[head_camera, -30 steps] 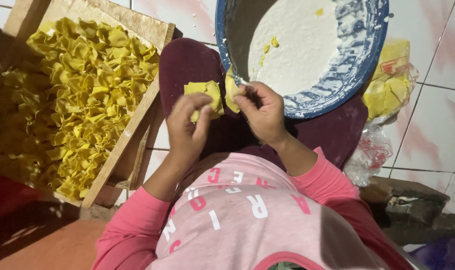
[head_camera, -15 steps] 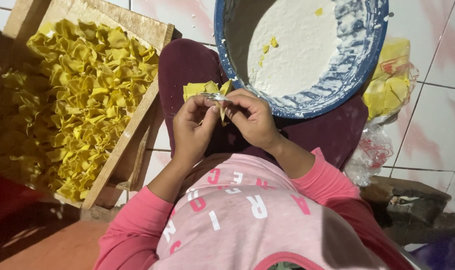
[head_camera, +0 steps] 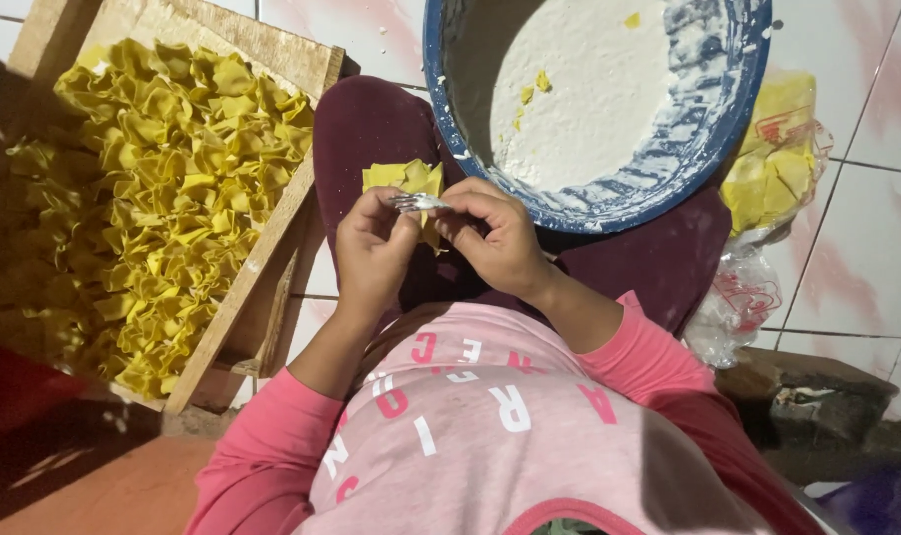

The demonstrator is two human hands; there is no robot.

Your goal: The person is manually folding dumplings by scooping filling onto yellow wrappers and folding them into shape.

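Observation:
My left hand (head_camera: 373, 250) and my right hand (head_camera: 497, 238) meet over my lap, both pinching a folded yellow dough wrapper (head_camera: 407, 181). A small metal utensil (head_camera: 418, 202), seemingly a spoon, lies across the fingertips between the two hands; which hand grips it I cannot tell. The wrapper's ruffled top sticks up above my fingers. Just beyond the hands rests a blue bowl (head_camera: 730, 127) holding white filling with a few yellow scraps in it.
A wooden tray (head_camera: 272, 226) heaped with several folded yellow dumplings (head_camera: 163, 188) lies to the left on the tiled floor. A clear plastic bag of yellow wrappers (head_camera: 775, 168) sits to the right of the bowl. Dark rubble lies at the lower right.
The hands have drawn together and folded the flat wrapper up into a pinched bundle. The metal utensil now shows between the fingertips.

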